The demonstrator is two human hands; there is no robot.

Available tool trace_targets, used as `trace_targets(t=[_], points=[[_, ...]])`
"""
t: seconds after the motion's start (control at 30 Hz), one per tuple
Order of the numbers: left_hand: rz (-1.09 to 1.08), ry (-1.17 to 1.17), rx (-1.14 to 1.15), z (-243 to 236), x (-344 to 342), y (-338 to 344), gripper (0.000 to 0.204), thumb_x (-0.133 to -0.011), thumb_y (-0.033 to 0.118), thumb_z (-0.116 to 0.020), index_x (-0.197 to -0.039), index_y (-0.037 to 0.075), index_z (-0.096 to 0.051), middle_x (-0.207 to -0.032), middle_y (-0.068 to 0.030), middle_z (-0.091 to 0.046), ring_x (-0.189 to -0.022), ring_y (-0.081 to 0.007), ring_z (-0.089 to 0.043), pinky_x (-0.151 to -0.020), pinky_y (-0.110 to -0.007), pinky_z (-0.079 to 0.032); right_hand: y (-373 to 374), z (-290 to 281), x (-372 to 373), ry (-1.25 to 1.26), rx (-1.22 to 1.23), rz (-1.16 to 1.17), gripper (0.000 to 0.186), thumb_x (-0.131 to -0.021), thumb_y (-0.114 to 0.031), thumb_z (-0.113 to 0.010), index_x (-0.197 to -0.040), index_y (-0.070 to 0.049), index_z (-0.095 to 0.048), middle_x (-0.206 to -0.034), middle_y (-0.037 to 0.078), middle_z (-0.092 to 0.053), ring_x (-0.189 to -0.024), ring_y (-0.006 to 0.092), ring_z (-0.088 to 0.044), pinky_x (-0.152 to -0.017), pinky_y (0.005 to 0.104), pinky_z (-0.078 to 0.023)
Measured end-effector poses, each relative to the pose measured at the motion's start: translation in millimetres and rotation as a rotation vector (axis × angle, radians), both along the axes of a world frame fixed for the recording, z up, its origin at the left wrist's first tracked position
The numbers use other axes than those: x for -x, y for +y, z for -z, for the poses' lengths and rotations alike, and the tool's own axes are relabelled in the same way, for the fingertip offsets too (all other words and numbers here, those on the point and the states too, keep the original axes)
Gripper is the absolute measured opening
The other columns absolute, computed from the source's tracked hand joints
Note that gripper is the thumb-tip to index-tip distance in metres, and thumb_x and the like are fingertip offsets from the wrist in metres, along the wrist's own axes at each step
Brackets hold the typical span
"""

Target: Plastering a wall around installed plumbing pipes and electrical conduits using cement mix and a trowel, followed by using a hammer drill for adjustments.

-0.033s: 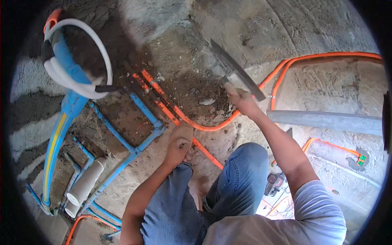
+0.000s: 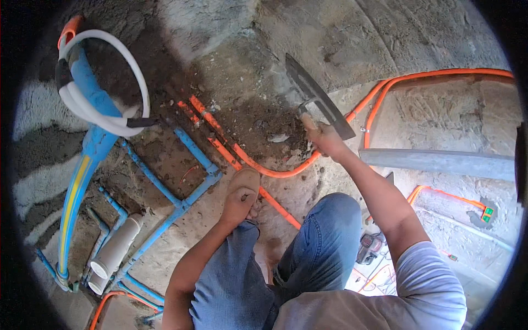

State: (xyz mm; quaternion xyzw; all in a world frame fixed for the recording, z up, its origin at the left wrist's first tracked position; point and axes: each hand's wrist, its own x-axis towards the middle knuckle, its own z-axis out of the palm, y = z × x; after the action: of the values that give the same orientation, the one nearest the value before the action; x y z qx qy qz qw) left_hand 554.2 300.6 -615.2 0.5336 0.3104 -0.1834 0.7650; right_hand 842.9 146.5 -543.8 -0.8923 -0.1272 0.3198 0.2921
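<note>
My right hand (image 2: 327, 140) is wrapped around the handle of a plastering trowel (image 2: 319, 94). Its long grey blade slants up and left over the rough mortar surface (image 2: 236, 71); I cannot tell whether it touches. Beside my left knee, my left hand (image 2: 239, 206) has curled fingers, just below the rounded tan toe of what looks like a shoe (image 2: 243, 179). A small dark spot shows by those fingers, and what they hold, if anything, is hidden. Orange conduits (image 2: 280, 171) run between the two hands.
Blue pipes (image 2: 190, 198) branch across the left side, near a white pipe (image 2: 116, 245). A blue hose with a yellow stripe (image 2: 74, 192) and a white looped tube (image 2: 144, 77) stand at far left. Toward the right lie a grey bar (image 2: 440, 160) and a power tool (image 2: 371, 247).
The trowel has turned slightly in my right hand, so more of its blade face and handle bracket shows. My left hand stays in place.
</note>
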Motion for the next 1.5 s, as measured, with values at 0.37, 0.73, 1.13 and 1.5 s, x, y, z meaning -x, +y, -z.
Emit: trace_targets(t=[0.37,0.73,1.13,1.5], points=[[-0.003,0.031,-0.032,-2,-3,1,0.018,-0.092,0.016,-0.054,-0.095,-0.001,-0.06,-0.068,-0.0079,-0.063,-0.053,-0.013,-0.063,-0.043,-0.026,-0.049,46,-17,1,-0.234,0.063,-0.293,0.039,-0.075,-0.028,-0.064,-0.101,0.002,-0.061,-0.093,0.028,-0.062,-0.087,0.0398,-0.061,-0.077,0.0459,-0.048],[0.014,0.024,-0.024,-3,-7,-1,0.019,-0.092,0.016,-0.054,-0.096,-0.002,-0.057,-0.071,-0.0073,-0.063,-0.052,-0.0116,-0.061,-0.043,-0.024,-0.047,194,-49,1,-0.718,0.392,-1.154,0.017,-0.076,-0.012,-0.053,-0.087,-0.006,-0.065,-0.085,0.013,-0.067,-0.081,0.0298,-0.066,-0.071,0.0401,-0.052],[-0.051,0.021,-0.011,1,12,3,0.017,-0.092,0.017,-0.054,-0.094,0.001,-0.059,-0.07,-0.0074,-0.063,-0.052,-0.0127,-0.062,-0.043,-0.025,-0.048,188,-114,-3,-0.698,0.58,-1.439,0.018,-0.079,-0.011,-0.052,-0.088,-0.007,-0.068,-0.091,0.016,-0.067,-0.087,0.0301,-0.066,-0.075,0.0385,-0.053],[-0.035,-0.005,-0.039,2,10,4,0.018,-0.092,0.018,-0.054,-0.094,0.001,-0.059,-0.071,-0.0073,-0.063,-0.054,-0.0128,-0.062,-0.043,-0.025,-0.048,143,-70,26,-0.614,0.53,-1.341,0.014,-0.076,-0.01,-0.055,-0.081,-0.01,-0.068,-0.084,0.011,-0.068,-0.081,0.0248,-0.067,-0.066,0.0383,-0.053]])
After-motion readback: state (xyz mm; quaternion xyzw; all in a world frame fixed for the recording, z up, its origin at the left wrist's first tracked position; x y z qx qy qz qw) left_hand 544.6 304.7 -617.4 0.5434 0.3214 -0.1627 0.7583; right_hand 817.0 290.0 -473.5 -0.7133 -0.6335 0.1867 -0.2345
